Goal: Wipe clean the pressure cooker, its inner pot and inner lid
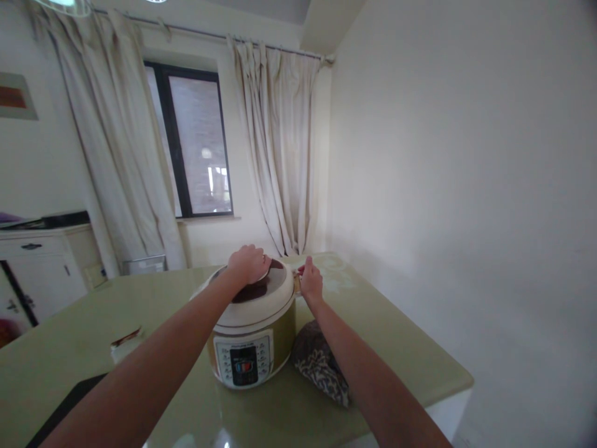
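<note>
A round electric pressure cooker (284,333) with a white lid (254,313) stands on the green table, its control panel (244,361) facing me. On top of the lid, my left hand (249,264) is closed over the handle there, which it largely hides. My right hand (311,280) is closed around the light-coloured side handle (297,285) at the cooker's right rim, thumb pointing up. Below my right forearm, a dark patterned cloth bundle (321,367) lies against the cooker's right side.
The glossy green tabletop (396,348) reaches toward the wall on the right. A small white packet or box (125,345) and a flat black object (69,404) lie left, partly behind my left forearm. A white cabinet (46,261), curtains (284,137) and window (200,143) stand beyond.
</note>
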{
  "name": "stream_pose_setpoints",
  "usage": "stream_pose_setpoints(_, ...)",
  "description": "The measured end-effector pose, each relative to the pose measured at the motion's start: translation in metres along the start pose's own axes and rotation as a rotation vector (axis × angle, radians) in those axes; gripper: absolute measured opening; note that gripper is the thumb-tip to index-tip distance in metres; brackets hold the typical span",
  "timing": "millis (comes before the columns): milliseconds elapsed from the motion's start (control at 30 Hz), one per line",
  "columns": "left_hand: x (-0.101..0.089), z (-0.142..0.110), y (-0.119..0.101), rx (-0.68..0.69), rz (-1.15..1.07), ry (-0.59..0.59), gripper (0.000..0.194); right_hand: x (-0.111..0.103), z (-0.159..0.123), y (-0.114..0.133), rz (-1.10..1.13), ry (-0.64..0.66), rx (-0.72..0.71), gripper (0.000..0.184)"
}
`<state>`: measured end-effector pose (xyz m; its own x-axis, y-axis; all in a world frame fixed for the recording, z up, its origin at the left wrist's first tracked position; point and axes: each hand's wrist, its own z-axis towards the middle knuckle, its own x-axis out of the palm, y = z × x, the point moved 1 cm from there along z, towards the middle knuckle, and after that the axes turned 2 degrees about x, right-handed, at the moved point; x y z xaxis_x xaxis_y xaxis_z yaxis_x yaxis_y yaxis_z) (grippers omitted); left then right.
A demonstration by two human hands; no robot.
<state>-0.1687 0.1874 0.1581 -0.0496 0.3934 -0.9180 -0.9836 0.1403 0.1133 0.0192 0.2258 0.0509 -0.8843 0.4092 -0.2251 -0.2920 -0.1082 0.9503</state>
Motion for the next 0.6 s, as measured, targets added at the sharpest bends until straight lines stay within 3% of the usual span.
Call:
stream_pose_setpoints(100, -0.001, -0.001, -0.008, -0.164, -0.019, 0.029, 0.045, 0.0, 0.001, 0.0, -0.026, 0.001, 0.005, 0.064)
stream_pose_setpoints(167, 0.0, -0.001, -0.01, -0.184, -0.038, 0.031, 0.046, 0.001, 0.003, 0.001, -0.03, -0.006, 0.003, 0.063)
stream_pose_setpoints(367, -0.009, -0.005, 0.013, 0.033, -0.263, -0.016, 0.057, -0.002, -0.009, -0.003, -0.042, -0.007, 0.003, 0.061)
stream_pose_setpoints(500, -0.014, -0.051, 0.049, 0.06, -0.573, -0.331, 0.057, -0.033, -0.045, -0.043, -0.26, 0.157, -0.268, 0.052)
stream_pose_setpoints(600, 0.022, -0.116, 0.078, -0.106, -0.79, -0.557, 0.076, -0.069, -0.079, -0.089, -0.526, 0.285, -0.441, 0.044)
